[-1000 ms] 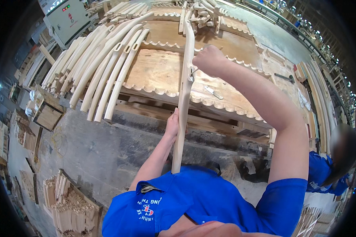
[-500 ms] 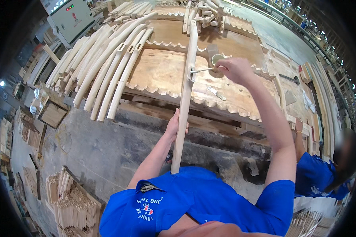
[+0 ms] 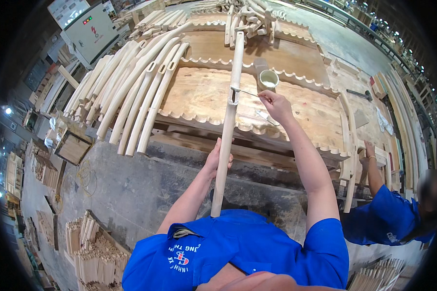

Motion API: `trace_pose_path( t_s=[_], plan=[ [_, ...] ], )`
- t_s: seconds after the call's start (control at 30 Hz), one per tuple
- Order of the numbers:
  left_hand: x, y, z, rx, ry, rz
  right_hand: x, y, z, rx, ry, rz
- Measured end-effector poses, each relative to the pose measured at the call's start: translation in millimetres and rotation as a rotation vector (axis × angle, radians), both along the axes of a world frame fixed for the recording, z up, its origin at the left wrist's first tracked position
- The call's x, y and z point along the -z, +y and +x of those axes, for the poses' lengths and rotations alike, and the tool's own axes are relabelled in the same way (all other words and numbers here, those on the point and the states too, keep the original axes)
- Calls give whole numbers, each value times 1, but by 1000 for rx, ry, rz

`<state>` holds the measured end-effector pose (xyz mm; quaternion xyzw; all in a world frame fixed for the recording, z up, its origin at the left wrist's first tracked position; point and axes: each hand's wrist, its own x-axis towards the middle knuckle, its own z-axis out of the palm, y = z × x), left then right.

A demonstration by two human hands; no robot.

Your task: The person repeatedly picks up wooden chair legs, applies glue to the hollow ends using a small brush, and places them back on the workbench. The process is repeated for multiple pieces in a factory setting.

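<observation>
My left hand (image 3: 217, 158) grips a long pale wooden leg piece (image 3: 227, 125) near its lower part, holding it along the bench. My right hand (image 3: 275, 104) holds a thin metal brush (image 3: 246, 92) whose tip touches a slot cut in the upper part of that piece. A small white cup (image 3: 268, 78) of pale glue stands on the wooden panel (image 3: 199, 94) just beyond my right hand.
A row of several curved wooden leg pieces (image 3: 131, 92) lies on the left of the bench. More pieces (image 3: 250, 19) are piled at the far end. Another person in blue (image 3: 383, 213) works at the right. Stacks of small wooden parts (image 3: 90, 247) sit on the floor, lower left.
My right hand came down from the upper part of the piece, took up the brush and now touches it to the slot. My left hand kept its grip.
</observation>
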<state>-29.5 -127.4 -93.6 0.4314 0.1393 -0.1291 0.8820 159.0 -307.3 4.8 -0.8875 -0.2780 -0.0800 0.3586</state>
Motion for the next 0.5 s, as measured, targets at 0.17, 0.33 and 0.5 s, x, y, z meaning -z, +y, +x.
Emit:
trace_pose_path(
  t_s=[0.17,0.33,0.5],
  plan=[
    [-1,0,0,7,-12,-22,-8,-4,-6,-45,2,-113],
    [2,1,1,3,-14,-26,-7,-9,-22,-106,57,-109],
    [2,2,1,7,-17,-24,-9,-15,-23,-103,96,-115]
  ],
)
